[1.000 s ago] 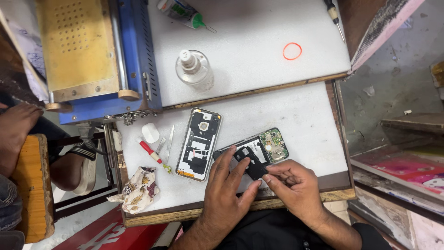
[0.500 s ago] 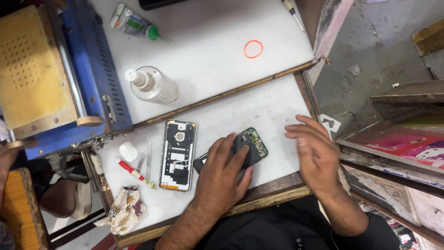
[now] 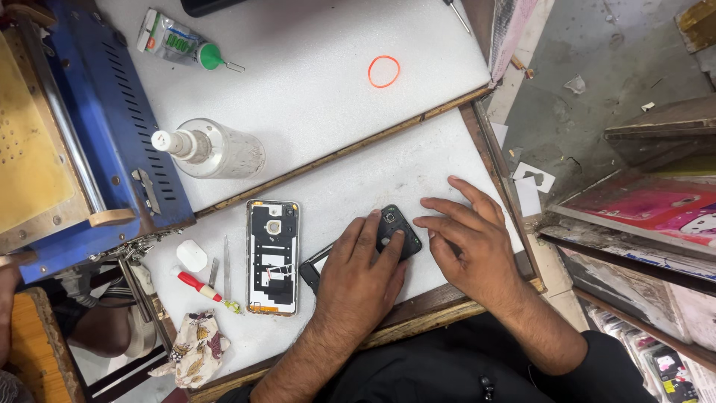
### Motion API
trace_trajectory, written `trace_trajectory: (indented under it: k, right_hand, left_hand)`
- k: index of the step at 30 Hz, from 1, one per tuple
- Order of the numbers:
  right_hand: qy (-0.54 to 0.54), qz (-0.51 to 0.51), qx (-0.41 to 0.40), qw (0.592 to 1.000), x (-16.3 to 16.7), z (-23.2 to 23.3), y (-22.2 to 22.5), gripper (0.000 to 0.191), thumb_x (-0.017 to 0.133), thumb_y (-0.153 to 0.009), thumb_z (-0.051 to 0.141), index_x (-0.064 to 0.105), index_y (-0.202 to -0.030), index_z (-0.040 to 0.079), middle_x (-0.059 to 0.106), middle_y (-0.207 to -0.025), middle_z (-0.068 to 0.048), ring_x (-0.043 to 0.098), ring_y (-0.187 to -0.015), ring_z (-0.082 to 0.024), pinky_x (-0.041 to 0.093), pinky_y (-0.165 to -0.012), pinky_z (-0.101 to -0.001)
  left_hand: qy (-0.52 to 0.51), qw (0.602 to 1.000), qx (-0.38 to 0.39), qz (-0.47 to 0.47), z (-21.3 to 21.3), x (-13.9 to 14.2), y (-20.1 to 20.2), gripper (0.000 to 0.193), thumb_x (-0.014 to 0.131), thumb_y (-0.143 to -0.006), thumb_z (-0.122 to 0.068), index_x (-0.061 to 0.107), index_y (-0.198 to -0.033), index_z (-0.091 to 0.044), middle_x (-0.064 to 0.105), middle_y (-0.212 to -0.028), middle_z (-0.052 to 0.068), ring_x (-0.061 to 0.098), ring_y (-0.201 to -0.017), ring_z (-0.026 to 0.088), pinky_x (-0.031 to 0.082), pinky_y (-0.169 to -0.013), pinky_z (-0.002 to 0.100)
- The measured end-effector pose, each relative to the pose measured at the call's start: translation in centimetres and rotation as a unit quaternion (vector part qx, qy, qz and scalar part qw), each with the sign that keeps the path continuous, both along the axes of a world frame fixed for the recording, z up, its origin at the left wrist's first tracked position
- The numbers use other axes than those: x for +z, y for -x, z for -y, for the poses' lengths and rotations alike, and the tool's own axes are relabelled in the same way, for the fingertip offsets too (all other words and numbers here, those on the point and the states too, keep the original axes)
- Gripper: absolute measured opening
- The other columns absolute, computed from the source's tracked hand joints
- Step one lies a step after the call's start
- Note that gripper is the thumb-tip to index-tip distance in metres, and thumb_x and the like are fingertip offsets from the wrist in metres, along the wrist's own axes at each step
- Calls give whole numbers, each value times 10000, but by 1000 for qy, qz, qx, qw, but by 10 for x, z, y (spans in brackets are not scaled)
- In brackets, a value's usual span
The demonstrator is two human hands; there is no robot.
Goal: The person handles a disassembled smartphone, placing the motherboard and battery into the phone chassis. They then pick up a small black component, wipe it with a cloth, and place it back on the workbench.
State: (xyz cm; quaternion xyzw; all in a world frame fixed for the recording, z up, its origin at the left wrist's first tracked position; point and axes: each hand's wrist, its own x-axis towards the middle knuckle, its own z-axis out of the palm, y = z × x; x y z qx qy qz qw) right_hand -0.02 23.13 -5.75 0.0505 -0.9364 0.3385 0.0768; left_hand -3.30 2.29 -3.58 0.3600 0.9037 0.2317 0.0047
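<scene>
Your left hand [image 3: 358, 280] covers the dark phone body [image 3: 394, 231] on the desk [image 3: 388, 172].
Left fingers [image 3: 373, 227] lie flat, gripping nothing; your right hand [image 3: 470, 246], fingers spread, rests at the phone's three o'clock.

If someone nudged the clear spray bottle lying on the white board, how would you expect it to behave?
The clear spray bottle lies on its side on the white board, and its body looks round, so a sideways nudge would probably set it rolling. The narrower nozzle end would likely make it curve rather than run straight. It looks mostly empty, so it is probably light and easily moved.
</scene>
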Motion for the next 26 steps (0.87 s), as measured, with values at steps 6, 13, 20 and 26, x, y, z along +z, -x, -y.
trace_trajectory:
  k: [6, 13, 20, 26]
  right_hand:
    - [-22, 9, 13, 1000, -5, 4, 3, 207, 724, -876, 116, 778, -1065, 180, 679, -1339, -6, 417, -1471, -302, 317, -1213, -510]
    - [-44, 17, 29, 998, -4, 7, 15, 210, 718, -932, 306, 773, -1121, 234, 640, -1369, -9, 367, -1484, -294, 255, -1223, -528]
    - [-104, 35, 42, 993, -11, 12, 23, 316, 691, -932, 342, 742, -1237, 277, 571, -1400, -31, 342, -1475, -322, 224, -1220, -558]
    - [-117, 42, 40, 991, -17, 20, 22, 332, 705, -926, 356, 723, -1252, 293, 540, -1416, -31, 324, -1482, -319, 218, -1238, -569]
  left_hand:
    - [37, 999, -23, -18, 3, 0, 6, 421, 777, -905, -286, 708, -1236, -34, 578, -1361, 292, 560, -1283, 407, 526, -1025, 515]
    - [64, 997, -33, -15, 1, 5, 21, 387, 705, -962, -270, 690, -1245, -8, 582, -1357, 307, 576, -1273, 421, 540, -997, 530]
    - [66, 997, -26, -13, 1, -5, 30, 336, 678, -988, -243, 691, -1238, -17, 586, -1365, 296, 584, -1278, 418, 545, -995, 531]
    - [63, 998, -15, 12, 7, -11, 28, 371, 686, -978, -242, 683, -1273, -19, 571, -1399, 282, 540, -1321, 416, 529, -1013, 538]
